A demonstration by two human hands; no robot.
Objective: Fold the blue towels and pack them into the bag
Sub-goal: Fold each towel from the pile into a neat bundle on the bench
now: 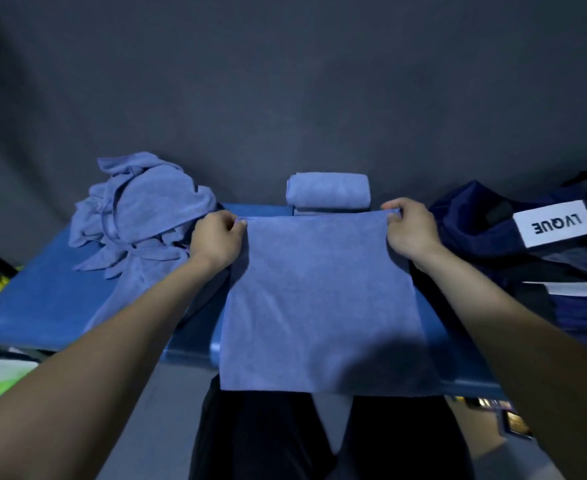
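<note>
A blue towel (pixel 320 306) lies spread flat on the blue worktop (pixel 42 299), its near edge hanging just over the worktop's front lip above the person's dark-trousered legs (pixel 268 438). The left hand (pixel 216 240) pinches the towel's far left corner between thumb and curled fingers, and the right hand (pixel 410 226) pinches the far right corner the same way, so each grip is closed on the cloth and the far edge is drawn straight between them. Just beyond that edge, at the back of the worktop, sits a folded towel (pixel 328 190) on top of another folded piece, of which only a thin strip shows. To the left, a heap of unfolded blue towels (pixel 139 209) lies crumpled on the worktop, touching the left wrist. To the right, close by the right hand, a dark navy bag (pixel 493 237) lies slumped, with a white label (pixel 555 223) printed LVQUE, seen upside down. A dark grey backdrop (pixel 285 81) rises behind the worktop.
</note>
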